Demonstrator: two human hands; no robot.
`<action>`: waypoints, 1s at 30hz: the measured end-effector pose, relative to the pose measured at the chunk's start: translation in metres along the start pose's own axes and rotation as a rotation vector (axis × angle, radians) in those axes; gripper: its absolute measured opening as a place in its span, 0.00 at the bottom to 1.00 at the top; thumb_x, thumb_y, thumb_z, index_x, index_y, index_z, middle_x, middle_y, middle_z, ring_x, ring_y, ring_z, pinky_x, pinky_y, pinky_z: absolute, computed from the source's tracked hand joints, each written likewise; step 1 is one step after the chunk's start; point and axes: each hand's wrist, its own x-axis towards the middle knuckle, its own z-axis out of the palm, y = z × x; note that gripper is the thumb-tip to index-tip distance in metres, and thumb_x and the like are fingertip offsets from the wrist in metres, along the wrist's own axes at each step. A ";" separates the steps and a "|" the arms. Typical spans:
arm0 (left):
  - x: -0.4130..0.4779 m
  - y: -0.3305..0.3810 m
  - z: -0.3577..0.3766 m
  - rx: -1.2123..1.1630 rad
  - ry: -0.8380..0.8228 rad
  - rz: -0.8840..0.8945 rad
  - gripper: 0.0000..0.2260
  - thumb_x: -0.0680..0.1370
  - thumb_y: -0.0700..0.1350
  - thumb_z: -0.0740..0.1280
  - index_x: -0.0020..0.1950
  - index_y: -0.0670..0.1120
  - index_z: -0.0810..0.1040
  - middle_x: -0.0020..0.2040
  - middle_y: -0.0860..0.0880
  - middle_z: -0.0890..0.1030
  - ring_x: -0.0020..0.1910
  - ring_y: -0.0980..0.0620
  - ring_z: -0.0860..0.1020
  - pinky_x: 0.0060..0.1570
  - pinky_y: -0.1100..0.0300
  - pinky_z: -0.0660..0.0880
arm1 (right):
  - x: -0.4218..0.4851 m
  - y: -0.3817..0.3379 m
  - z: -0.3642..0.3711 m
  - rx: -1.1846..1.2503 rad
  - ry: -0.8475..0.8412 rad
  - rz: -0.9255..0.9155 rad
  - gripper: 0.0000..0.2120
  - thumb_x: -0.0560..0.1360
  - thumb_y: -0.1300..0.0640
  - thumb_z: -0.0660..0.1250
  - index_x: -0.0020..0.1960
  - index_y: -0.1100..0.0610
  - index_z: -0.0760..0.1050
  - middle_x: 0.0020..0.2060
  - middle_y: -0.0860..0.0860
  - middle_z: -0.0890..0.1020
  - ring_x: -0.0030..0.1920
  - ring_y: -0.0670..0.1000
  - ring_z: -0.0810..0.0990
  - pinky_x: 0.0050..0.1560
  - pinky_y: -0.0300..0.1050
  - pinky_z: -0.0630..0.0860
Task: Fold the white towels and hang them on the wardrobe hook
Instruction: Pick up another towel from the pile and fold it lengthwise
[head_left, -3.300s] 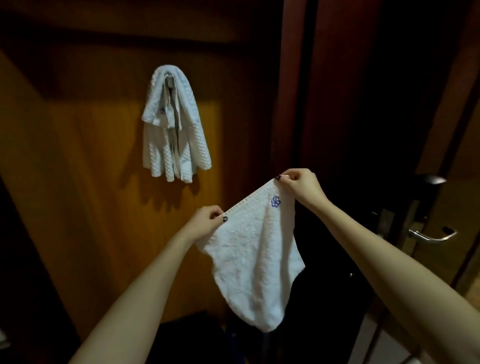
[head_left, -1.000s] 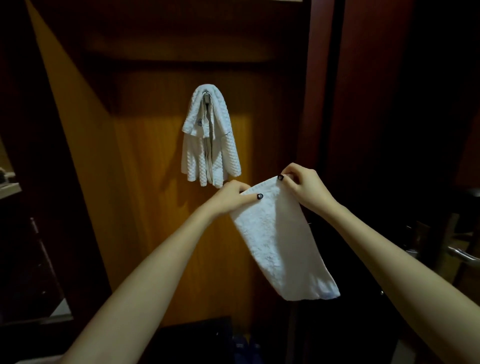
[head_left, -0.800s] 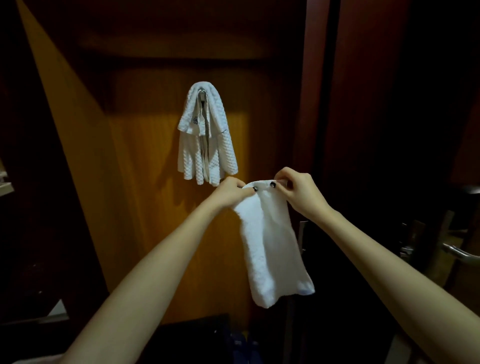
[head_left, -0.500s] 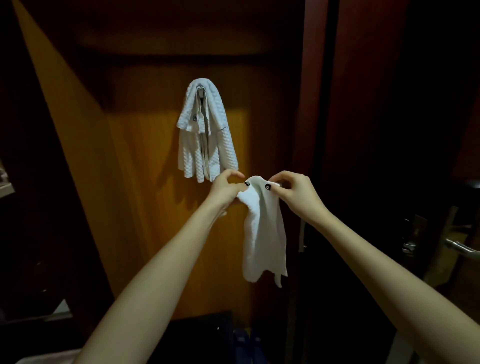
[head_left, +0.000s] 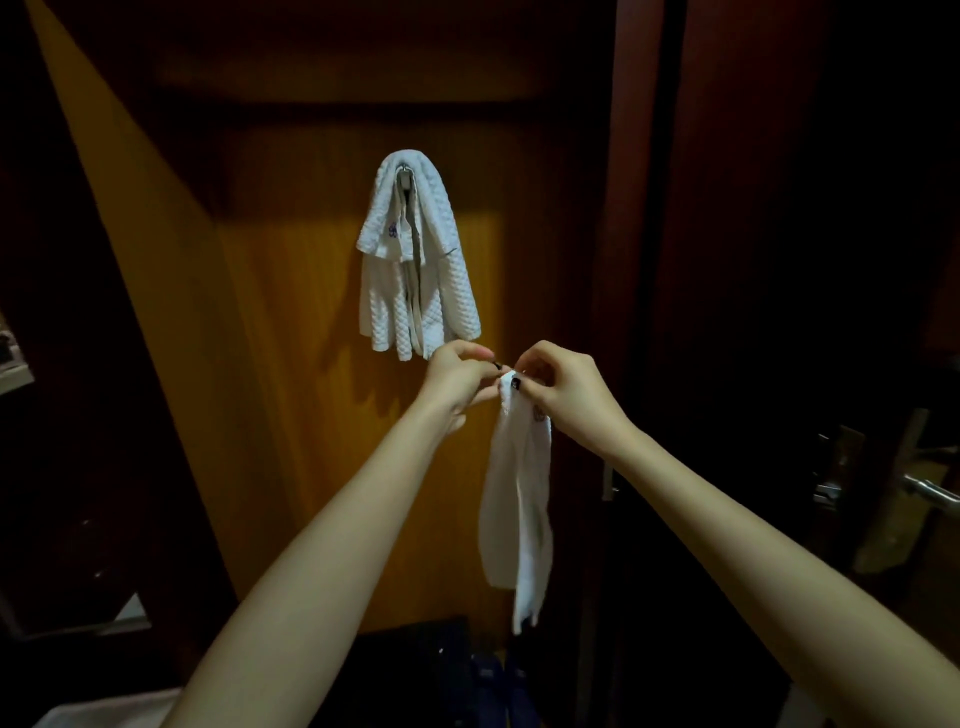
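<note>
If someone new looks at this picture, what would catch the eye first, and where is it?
First, the white waffle towels draped over the hook on the lit wooden panel, upper centre. Just below them, the left hand and right hand pinch the top of a folded white towel, which hangs down as a narrow strip.

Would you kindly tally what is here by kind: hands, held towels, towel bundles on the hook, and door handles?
Hands: 2, left hand and right hand
Held towel: 1
Hung towel bundle: 1
Door handle: 1
Total: 5
</note>
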 end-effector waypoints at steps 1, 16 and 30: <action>-0.001 -0.002 -0.001 -0.011 -0.025 -0.001 0.06 0.77 0.30 0.63 0.51 0.39 0.74 0.41 0.41 0.81 0.35 0.54 0.83 0.33 0.63 0.79 | 0.000 0.002 0.000 0.016 -0.010 0.020 0.02 0.76 0.61 0.68 0.48 0.56 0.78 0.39 0.47 0.80 0.38 0.41 0.78 0.39 0.34 0.74; 0.000 0.006 -0.024 -0.238 -0.254 -0.006 0.07 0.81 0.39 0.62 0.53 0.37 0.76 0.42 0.45 0.84 0.41 0.55 0.83 0.42 0.65 0.80 | 0.008 0.004 -0.011 0.253 -0.173 -0.007 0.22 0.74 0.74 0.64 0.61 0.55 0.78 0.52 0.51 0.81 0.52 0.44 0.80 0.53 0.36 0.76; 0.025 0.017 -0.047 -0.357 -0.300 0.075 0.11 0.83 0.49 0.57 0.48 0.42 0.70 0.46 0.40 0.82 0.43 0.49 0.83 0.41 0.59 0.80 | 0.051 -0.018 0.015 -0.298 -0.053 -0.099 0.16 0.75 0.43 0.67 0.51 0.56 0.72 0.43 0.49 0.76 0.43 0.50 0.75 0.45 0.49 0.73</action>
